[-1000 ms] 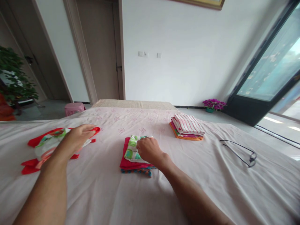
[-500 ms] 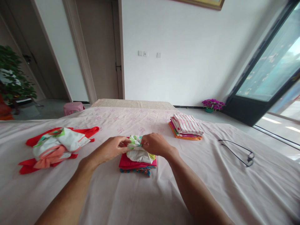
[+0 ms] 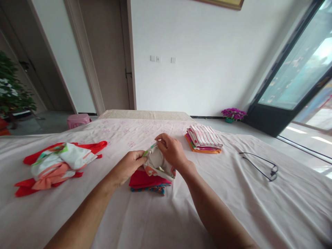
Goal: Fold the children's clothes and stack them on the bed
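Observation:
A white cloth with green and orange print [image 3: 156,159] is held up between my two hands, bunched with its edge raised. My left hand [image 3: 131,166] pinches its left edge between thumb and fingers. At its upper right edge, my right hand [image 3: 171,148] is closed on the fabric, thumb and fingers together. Directly below lies a small pile: a folded red cloth [image 3: 141,179] on top of a blue and orange patterned cloth [image 3: 158,189]. Whether the held cloth touches the red one is hard to tell.
On the left lies a crumpled heap of red and white clothes [image 3: 55,166]. A folded stack with a red-striped white cloth [image 3: 204,136] on top stands right of my hands. Eyeglasses [image 3: 272,171] rest farther right on the pale pink sheet [image 3: 207,193]. A pink stool [image 3: 78,120] stands beyond.
The printed cloth has been lifted and opened up from the red pile, showing orange print. My right hand has risen slightly. The view has shifted a little.

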Demonstrator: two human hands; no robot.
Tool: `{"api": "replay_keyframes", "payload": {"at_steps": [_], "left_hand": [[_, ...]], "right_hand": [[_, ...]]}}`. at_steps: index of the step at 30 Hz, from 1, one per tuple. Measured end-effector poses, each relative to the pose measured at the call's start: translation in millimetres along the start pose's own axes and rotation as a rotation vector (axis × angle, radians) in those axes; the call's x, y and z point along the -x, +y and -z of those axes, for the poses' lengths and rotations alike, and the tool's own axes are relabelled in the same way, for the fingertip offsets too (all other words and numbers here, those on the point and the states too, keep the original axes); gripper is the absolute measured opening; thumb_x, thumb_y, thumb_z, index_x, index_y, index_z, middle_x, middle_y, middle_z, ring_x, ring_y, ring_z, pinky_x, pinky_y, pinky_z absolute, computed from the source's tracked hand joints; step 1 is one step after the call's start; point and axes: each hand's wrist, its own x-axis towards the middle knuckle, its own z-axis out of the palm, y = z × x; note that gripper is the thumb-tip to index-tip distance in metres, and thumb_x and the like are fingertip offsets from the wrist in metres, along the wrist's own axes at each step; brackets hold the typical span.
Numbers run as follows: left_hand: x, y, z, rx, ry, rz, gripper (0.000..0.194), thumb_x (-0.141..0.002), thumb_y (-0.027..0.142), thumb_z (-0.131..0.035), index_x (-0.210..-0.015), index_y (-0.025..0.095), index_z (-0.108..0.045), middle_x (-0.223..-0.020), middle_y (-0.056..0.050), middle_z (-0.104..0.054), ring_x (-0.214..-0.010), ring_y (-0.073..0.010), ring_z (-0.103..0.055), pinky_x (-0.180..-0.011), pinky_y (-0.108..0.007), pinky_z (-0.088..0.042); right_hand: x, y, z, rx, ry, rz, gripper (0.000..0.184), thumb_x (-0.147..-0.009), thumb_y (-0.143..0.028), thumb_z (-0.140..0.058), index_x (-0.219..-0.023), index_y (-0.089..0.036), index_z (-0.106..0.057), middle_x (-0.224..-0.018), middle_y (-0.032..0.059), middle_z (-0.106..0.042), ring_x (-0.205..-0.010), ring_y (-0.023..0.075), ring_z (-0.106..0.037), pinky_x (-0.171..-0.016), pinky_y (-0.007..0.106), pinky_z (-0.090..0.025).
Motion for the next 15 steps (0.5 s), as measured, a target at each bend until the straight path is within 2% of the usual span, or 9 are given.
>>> {"api": "replay_keyframes", "payload": {"at_steps": [2, 5, 8, 11, 13, 15], "left_hand": [[2.0, 3.6, 0.6, 0.173, -0.001, 0.046, 0.032, -0.076, 0.042, -0.069, -0.094, 0.015, -0.069, -0.086, -0.007, -0.074, -0.078, -0.0214, -0.069, -0.077, -0.035, -0.055], [3.8, 7.6, 0.9, 0.233, 0.078, 0.037, 0.032, -0.073, 0.038, -0.073, -0.094, 0.014, -0.07, -0.086, -0.008, -0.074, -0.077, -0.0205, -0.07, -0.071, -0.031, -0.055], [4.0, 9.5, -0.3, 0.24, 0.14, -0.006, 0.029, -0.071, 0.034, -0.073, -0.093, 0.015, -0.069, -0.08, -0.006, -0.073, -0.072, -0.019, -0.069, -0.067, -0.029, -0.054], [1.9, 10.7, 1.6, 0.279, 0.247, -0.059, 0.024, -0.068, 0.029, -0.07, -0.088, 0.016, -0.068, -0.074, -0.002, -0.071, -0.066, -0.0153, -0.066, -0.063, -0.026, -0.052], [-0.5, 11.9, 9.3, 0.318, 0.366, -0.08, 0.021, -0.066, 0.028, -0.068, -0.084, 0.016, -0.066, -0.07, 0.0, -0.069, -0.062, -0.014, -0.063, -0.059, -0.024, -0.05], [-2.8, 12.1, 23.7, 0.373, 0.503, -0.07, 0.022, -0.065, 0.03, -0.067, -0.081, 0.016, -0.066, -0.065, 0.0, -0.066, -0.06, -0.0154, -0.062, -0.056, -0.025, -0.048]], "right_hand": [[0.7, -4.1, 5.4, 0.071, 0.067, 0.026, 0.017, -0.093, -0.026, -0.05, -0.099, -0.022, -0.066, -0.097, 0.0042, -0.067, -0.093, 0.0183, -0.057, -0.084, 0.029, -0.039], [3.6, -14.8, 10.0, 0.061, 0.088, 0.051, 0.02, -0.095, -0.035, -0.051, -0.097, -0.022, -0.066, -0.099, 0.005, -0.066, -0.097, 0.0187, -0.055, -0.089, 0.03, -0.038], [6.9, -22.6, 6.3, -0.039, -0.08, 0.045, 0.021, -0.088, -0.04, -0.06, -0.095, -0.021, -0.066, -0.09, 0.0019, -0.064, -0.082, 0.0155, -0.055, -0.073, 0.025, -0.039], [6.7, -19.6, -1.4, -0.217, -0.229, 0.011, 0.019, -0.086, -0.035, -0.06, -0.078, -0.018, -0.062, -0.071, -0.0028, -0.056, -0.064, 0.0109, -0.049, -0.058, 0.022, -0.033], [4.3, -13.1, -3.1, -0.378, -0.204, -0.04, 0.02, -0.086, -0.033, -0.056, -0.073, -0.018, -0.06, -0.065, -0.0039, -0.053, -0.06, 0.0103, -0.047, -0.054, 0.022, -0.031], [0.5, -5.8, 0.0, -0.57, -0.091, -0.135, 0.02, -0.085, -0.036, -0.057, -0.076, -0.018, -0.06, -0.065, -0.0037, -0.055, -0.06, 0.0109, -0.049, -0.053, 0.021, -0.034]]}}
